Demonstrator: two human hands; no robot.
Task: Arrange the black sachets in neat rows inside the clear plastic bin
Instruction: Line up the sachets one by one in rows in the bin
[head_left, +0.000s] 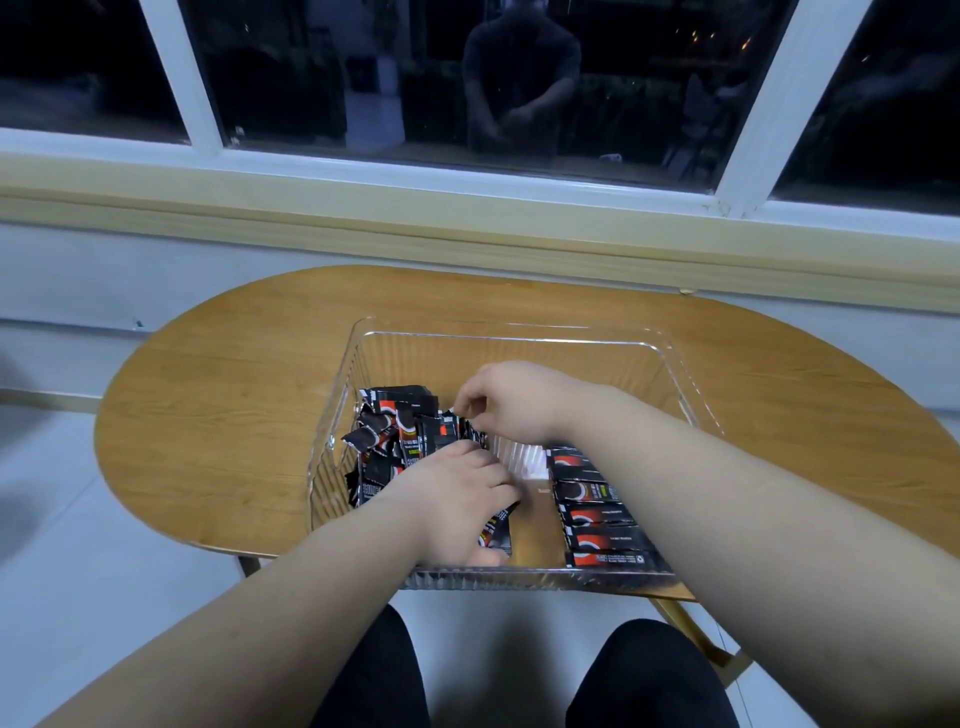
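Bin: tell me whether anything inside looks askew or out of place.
Yes. The sachets at the left of the bin lie in a jumbled pile, tilted every way and overlapping, some crumpled. The row on the right lies flat and parallel, so only the left side looks untidy.

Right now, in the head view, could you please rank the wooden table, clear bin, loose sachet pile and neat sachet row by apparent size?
1. wooden table
2. clear bin
3. loose sachet pile and neat sachet row: they look about alike and both are partly covered, so I won't rank them.
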